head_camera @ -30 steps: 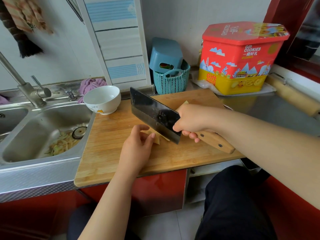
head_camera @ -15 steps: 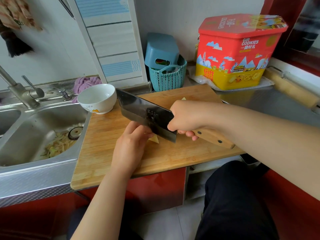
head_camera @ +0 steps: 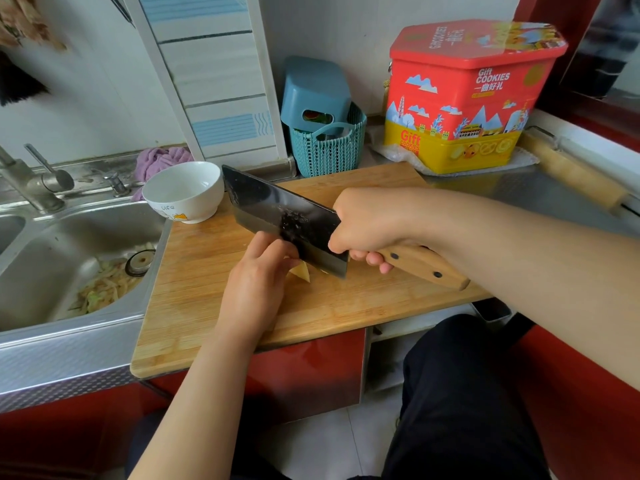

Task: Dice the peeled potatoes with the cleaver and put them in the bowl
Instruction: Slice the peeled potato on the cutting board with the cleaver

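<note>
A dark cleaver (head_camera: 277, 216) with a wooden handle stands edge-down over the middle of the wooden cutting board (head_camera: 194, 306). My right hand (head_camera: 367, 223) grips the handle where it meets the blade. My left hand (head_camera: 256, 282) lies curled on a pale yellow potato piece (head_camera: 300, 271), fingertips against the blade's near side. Most of the potato is hidden under my hand and the blade. A white bowl (head_camera: 183, 190) stands at the board's far left corner; its visible inside looks bare.
A steel sink (head_camera: 62, 271) with potato peels lies left of the board, tap behind it. A teal basket (head_camera: 329, 150), a red cookie tin (head_camera: 464, 98) and a rolling pin (head_camera: 571, 174) stand behind and to the right.
The cleaver has shifted left along the potato, and my left hand has drawn back with it, now covering more of the piece. The camera view moved slightly.
</note>
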Available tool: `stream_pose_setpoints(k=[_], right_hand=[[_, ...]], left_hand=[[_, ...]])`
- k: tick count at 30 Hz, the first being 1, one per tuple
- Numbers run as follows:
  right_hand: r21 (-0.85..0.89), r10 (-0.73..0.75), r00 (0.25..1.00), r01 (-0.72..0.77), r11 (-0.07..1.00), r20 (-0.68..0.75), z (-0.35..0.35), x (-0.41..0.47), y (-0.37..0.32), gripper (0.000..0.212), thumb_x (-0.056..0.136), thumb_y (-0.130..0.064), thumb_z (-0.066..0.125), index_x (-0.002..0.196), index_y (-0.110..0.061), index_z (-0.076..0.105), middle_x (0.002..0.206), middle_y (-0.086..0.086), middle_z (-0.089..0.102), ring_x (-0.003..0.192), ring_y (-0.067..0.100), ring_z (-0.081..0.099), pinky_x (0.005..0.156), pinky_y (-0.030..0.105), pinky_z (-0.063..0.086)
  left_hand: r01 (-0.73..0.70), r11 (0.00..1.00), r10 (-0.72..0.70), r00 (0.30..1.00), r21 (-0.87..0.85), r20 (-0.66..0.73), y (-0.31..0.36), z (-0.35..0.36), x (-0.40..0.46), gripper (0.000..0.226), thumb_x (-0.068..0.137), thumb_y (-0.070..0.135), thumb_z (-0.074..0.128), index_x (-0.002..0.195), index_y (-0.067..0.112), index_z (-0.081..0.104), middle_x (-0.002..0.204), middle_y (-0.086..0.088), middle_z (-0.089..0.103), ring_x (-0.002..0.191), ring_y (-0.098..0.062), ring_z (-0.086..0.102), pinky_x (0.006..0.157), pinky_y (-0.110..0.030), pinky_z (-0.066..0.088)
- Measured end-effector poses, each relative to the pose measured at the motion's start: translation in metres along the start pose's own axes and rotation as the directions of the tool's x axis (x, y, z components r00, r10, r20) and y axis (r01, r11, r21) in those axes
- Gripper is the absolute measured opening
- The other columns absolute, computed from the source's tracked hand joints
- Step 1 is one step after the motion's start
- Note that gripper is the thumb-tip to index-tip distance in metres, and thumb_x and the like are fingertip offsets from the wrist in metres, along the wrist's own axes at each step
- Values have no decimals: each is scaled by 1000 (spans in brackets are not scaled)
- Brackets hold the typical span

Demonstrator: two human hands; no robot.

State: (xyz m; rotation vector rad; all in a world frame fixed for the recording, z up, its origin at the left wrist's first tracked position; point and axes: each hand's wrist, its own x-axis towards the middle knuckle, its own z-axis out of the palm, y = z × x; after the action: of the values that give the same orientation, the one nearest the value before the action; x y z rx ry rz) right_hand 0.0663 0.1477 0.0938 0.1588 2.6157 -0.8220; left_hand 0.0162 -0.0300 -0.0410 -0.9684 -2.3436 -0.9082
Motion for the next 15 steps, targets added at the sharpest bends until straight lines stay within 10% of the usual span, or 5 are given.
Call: stream_pose_setpoints(k=[15], right_hand=[[-31, 26, 999, -25, 999, 25, 9, 2, -11, 9, 95, -4, 47, 87, -4, 50, 58, 8, 49, 37, 12, 42, 38, 23, 45]], left_hand=[[29, 999, -29, 1000, -28, -4, -1, 0, -2, 18, 82, -5, 65, 89, 11, 60, 101, 0, 54, 81, -12, 58, 63, -43, 53]])
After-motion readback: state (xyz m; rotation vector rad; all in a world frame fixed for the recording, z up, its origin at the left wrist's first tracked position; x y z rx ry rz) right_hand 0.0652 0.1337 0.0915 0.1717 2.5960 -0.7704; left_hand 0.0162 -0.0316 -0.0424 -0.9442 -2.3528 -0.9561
